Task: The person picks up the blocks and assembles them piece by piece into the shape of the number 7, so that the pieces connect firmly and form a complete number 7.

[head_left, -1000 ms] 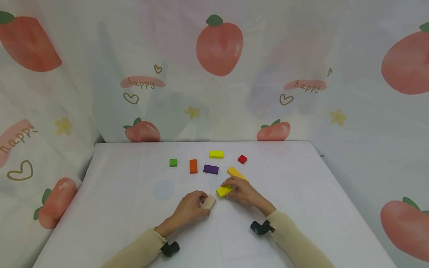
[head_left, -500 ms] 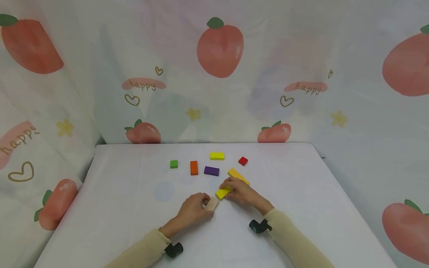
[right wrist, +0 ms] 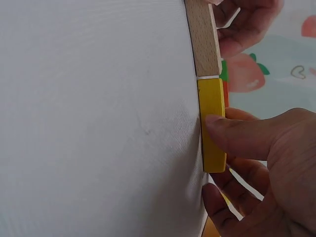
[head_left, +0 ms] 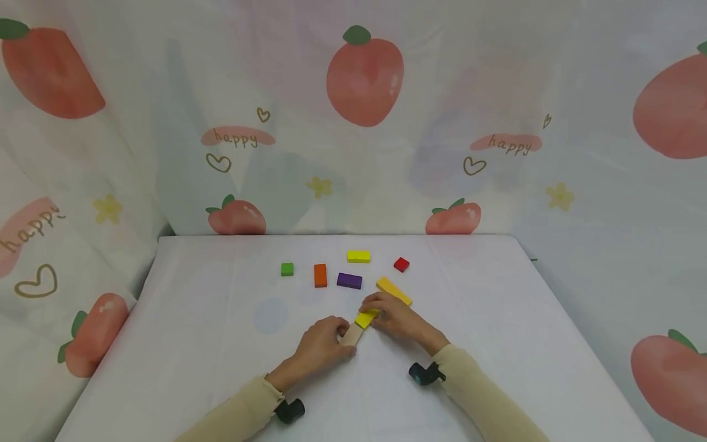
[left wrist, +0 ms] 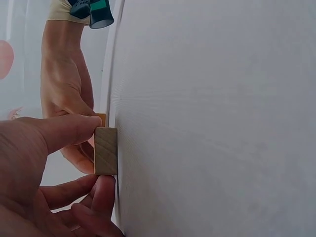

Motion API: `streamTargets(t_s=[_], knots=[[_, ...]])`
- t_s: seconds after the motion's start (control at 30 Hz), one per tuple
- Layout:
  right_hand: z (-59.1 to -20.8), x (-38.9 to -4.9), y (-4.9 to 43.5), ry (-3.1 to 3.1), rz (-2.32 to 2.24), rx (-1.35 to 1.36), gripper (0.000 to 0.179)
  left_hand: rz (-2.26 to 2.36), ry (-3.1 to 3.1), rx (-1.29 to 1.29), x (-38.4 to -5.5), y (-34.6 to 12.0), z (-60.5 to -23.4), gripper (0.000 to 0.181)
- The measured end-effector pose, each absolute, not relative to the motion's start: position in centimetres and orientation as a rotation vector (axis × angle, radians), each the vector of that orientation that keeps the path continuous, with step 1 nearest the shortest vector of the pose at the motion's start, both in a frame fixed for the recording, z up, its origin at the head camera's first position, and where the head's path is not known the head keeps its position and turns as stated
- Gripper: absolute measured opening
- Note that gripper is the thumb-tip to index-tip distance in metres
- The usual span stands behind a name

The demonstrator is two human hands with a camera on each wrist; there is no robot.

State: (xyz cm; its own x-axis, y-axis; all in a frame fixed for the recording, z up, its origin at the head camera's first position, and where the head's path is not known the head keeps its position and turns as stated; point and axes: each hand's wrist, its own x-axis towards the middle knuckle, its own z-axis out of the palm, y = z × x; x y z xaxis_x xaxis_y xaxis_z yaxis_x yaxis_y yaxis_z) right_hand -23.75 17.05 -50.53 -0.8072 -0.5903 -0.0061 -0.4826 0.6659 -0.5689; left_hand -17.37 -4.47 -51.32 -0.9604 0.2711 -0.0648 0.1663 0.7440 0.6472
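Note:
My left hand (head_left: 322,344) pinches a plain wooden block (head_left: 351,335) between thumb and fingers, low on the white table. In the left wrist view the grained end of that wooden block (left wrist: 105,151) faces the camera. My right hand (head_left: 399,316) holds a yellow block (head_left: 366,318) by its long sides, the thumb lying along the near one. The two blocks stand end to end in a slanting line; in the right wrist view a thin pale gap shows between the wooden block (right wrist: 204,42) and the yellow block (right wrist: 212,143).
Behind the hands lie a purple block (head_left: 350,280), an orange block (head_left: 320,275), a green cube (head_left: 287,269), a second yellow block (head_left: 358,256) and a red cube (head_left: 401,264). A deeper yellow block (head_left: 394,290) lies just beyond my right hand. A fruit-print curtain (head_left: 364,172) backs the table (head_left: 475,294).
My left hand has moved the wooden block right and away from me, up to the yellow block's end. My right hand has shifted slightly left with the yellow block.

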Motion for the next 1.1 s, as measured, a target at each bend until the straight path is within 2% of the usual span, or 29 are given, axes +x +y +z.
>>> streamTargets(t_s=[0.1, 0.23, 0.37, 0.47, 0.83, 1.1], knots=[[-50.3, -23.5, 17.0, 2.711, -0.842, -0.818, 0.036, 1.006, 2.785, 0.352, -17.4, -4.6, -51.1, 0.046], [-49.9, -23.1, 16.8, 2.781, -0.909, -0.572, 0.042, 1.019, 2.765, 0.346, -17.4, -5.1, -50.6, 0.047], [-49.7, -22.5, 16.5, 2.835, -0.985, -0.331, 0.040, 1.000, 2.722, 0.360, -17.6, -6.1, -50.7, 0.051], [-49.9, -22.3, 16.1, 2.838, -1.009, -0.246, 0.038, 0.992, 2.687, 0.418, -18.0, -6.8, -51.4, 0.053], [-50.5, -22.0, 15.6, 2.805, -1.031, -0.156, 0.041, 1.037, 2.611, 0.525, -18.2, -7.0, -51.9, 0.049], [-50.7, -22.0, 15.6, 2.843, -0.978, -0.198, 0.039, 1.024, 2.626, 0.562, -18.2, -7.0, -51.8, 0.045]])
